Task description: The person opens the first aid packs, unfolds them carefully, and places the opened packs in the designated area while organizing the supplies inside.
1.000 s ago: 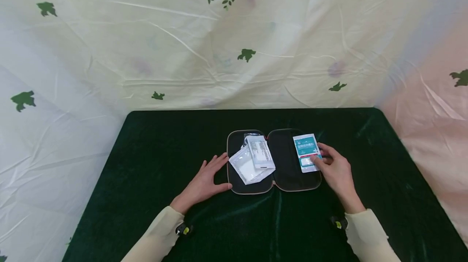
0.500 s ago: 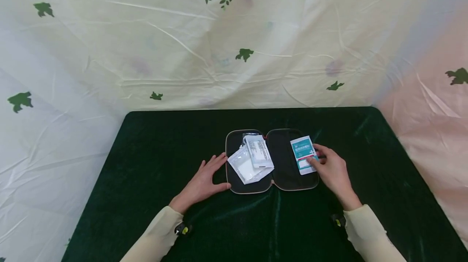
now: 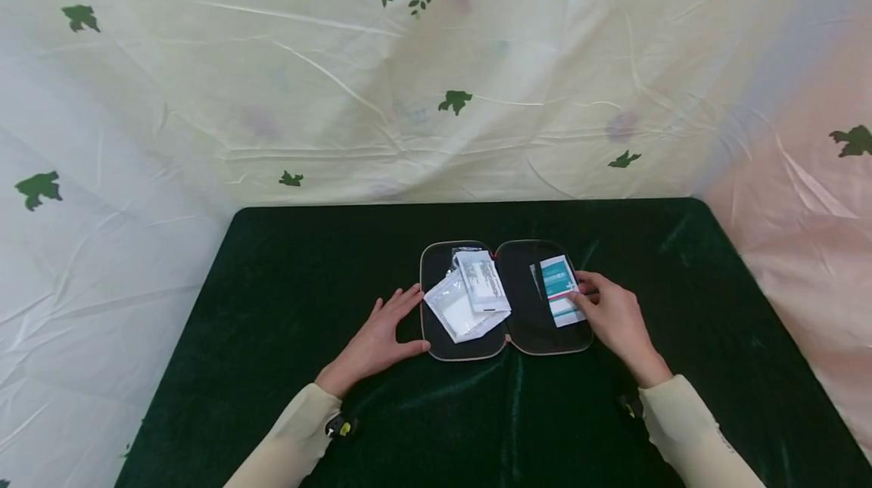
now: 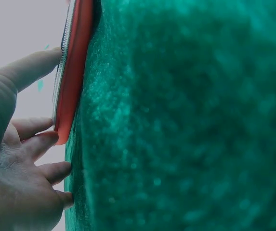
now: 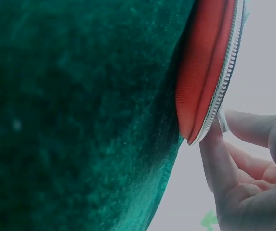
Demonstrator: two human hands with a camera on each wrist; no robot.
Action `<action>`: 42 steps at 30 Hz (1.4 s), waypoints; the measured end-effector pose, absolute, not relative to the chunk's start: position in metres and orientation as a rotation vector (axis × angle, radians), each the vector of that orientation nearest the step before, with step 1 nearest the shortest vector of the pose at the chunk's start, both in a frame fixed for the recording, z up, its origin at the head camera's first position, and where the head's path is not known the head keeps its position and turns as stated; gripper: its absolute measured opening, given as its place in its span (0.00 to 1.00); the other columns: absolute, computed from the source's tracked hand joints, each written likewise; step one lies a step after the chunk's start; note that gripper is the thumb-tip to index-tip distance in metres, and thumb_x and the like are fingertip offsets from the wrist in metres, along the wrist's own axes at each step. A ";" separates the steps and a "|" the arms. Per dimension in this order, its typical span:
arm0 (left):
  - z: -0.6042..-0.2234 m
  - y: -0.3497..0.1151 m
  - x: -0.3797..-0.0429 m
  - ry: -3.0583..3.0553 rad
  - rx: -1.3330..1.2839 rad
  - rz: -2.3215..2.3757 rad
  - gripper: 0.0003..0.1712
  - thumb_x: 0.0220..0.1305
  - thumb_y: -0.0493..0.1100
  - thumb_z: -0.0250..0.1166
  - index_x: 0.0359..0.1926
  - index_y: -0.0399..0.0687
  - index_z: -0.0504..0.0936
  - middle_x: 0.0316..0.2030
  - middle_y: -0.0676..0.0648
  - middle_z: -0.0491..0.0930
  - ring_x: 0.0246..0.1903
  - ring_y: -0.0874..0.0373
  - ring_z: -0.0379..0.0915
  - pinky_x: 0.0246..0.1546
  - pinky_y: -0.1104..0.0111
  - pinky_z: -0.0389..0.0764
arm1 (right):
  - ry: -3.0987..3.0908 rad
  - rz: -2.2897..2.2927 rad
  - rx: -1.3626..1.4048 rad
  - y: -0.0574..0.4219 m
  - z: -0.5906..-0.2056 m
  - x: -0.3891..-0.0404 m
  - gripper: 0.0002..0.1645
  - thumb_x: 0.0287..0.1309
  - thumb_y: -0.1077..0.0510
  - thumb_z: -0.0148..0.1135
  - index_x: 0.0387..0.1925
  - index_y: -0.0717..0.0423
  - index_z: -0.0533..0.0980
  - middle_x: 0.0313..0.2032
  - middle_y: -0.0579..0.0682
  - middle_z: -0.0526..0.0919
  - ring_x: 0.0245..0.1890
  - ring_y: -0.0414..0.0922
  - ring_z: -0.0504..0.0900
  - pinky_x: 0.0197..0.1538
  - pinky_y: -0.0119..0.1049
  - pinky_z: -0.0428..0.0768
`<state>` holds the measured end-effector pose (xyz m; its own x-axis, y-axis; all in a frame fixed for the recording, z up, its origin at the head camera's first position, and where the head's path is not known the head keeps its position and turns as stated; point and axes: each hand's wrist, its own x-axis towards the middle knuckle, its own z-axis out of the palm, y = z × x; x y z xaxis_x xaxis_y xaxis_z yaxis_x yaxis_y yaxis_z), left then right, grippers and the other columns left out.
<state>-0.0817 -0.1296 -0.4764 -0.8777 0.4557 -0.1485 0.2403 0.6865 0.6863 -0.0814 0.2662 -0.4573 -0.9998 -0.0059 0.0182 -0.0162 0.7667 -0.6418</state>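
A zippered case (image 3: 524, 321) lies unfolded on the table, black inside; the wrist views show its red outer shell (image 4: 75, 82) and silver zipper (image 5: 224, 67). My left hand (image 3: 378, 337) has its fingers spread, with thumb and fingertips touching the case's left edge. Over the right half, my right hand (image 3: 616, 318) pinches a teal-and-white packet (image 3: 560, 291) by its right side, between thumb and fingers. The packet's left part overlaps a dark slit or pocket edge (image 3: 536, 280) in the lining. White packets (image 3: 485, 284) and a clear-wrapped white pad (image 3: 459, 314) lie in the left half.
Dark green velvet cloth (image 3: 306, 268) covers the table, with a crease running toward the front from the case. A pale curtain (image 3: 368, 94) with green leaf and bird prints hangs behind and at both sides.
My right hand has moved slightly left and down with the teal packet, which now sits deeper over the right half. A pale edge shows at the packet's left. The left hand stays put.
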 end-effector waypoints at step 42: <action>-0.477 -0.130 -0.082 2.592 0.553 1.005 0.49 0.56 0.63 0.68 0.74 0.58 0.59 0.74 0.58 0.48 0.73 0.55 0.38 0.70 0.50 0.37 | -3.106 1.213 0.057 0.251 -0.450 -0.085 0.23 0.70 0.50 0.52 0.59 0.59 0.75 0.41 0.55 0.77 0.32 0.45 0.74 0.31 0.37 0.72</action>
